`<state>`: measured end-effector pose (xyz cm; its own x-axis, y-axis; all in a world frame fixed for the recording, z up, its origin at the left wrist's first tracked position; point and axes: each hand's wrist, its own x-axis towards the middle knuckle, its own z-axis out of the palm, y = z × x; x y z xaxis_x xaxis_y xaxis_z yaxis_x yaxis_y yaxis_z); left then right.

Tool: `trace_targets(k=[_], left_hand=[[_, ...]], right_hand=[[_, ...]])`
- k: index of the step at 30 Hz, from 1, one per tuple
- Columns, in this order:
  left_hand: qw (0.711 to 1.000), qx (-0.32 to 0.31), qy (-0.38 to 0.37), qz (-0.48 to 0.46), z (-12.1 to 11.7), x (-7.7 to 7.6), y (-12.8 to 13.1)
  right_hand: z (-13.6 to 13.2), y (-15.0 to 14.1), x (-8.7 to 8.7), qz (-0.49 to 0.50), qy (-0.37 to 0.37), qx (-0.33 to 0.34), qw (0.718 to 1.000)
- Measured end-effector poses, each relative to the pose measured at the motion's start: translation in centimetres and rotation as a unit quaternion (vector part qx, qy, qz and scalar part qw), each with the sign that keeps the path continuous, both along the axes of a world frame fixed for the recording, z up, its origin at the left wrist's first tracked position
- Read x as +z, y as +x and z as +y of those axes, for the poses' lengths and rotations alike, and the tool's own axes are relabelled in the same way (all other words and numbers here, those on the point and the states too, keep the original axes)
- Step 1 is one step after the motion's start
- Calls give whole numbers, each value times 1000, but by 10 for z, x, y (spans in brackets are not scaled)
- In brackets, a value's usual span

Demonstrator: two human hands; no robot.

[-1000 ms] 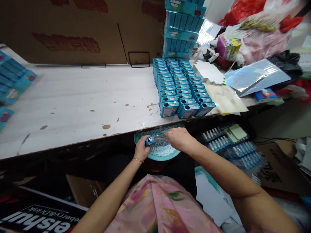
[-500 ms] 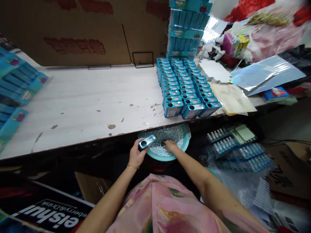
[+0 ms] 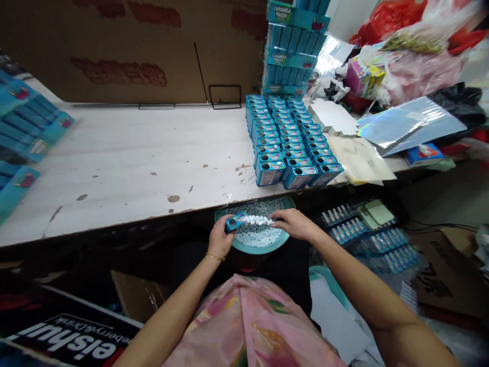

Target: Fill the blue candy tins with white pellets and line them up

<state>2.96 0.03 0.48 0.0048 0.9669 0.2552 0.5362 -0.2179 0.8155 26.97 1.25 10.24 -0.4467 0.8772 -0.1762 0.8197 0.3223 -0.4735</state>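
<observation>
My left hand [image 3: 220, 239] grips a small blue tin [image 3: 235, 221] with a round hole, held on its side over a teal bowl [image 3: 282, 240] of small white candies [image 3: 256, 237]. My right hand [image 3: 294, 223] pinches a row of white candies [image 3: 258, 220] that runs up to the tin's hole. The bowl sits in my lap, just under the front edge of the white worktable [image 3: 133, 163].
Three rows of upright blue tins [image 3: 287, 140] stand on the table at right, with stacked blue cartons [image 3: 292, 51] behind. Blue packs [image 3: 26, 137] lie at far left. Holographic sheets [image 3: 408, 122], bags and clutter fill the right. Trays of packs [image 3: 367, 237] sit below the table.
My right hand rose from the bowl's candies with a row of candies and brought it to the tin's hole. The left hand tilted the tin toward it.
</observation>
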Motion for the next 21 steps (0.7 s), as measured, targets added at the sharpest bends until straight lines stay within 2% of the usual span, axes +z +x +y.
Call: trace_targets(k=[3,6,12,15,17,21], left_hand=[[999,-20,16,24,2,2,10],[997,-31,39,63,2,6,15],[994,-33,54,88,4,3,11],[997,-28,47,61,1,4,7],[998,-24,49,35,-4,11,5],[996,-18,81,-13,-13,47,7]], right_hand=[[-5,-22,26,-107,35,11,994],[-10,-44,42,-200,67,32,977],[-17,-66,59,-240,111,73,962],[-18,-59,63,-234,121,60,963],[-21,-45,62,-212,117,35,970],[-34,2,46,-55,121,-62,989]])
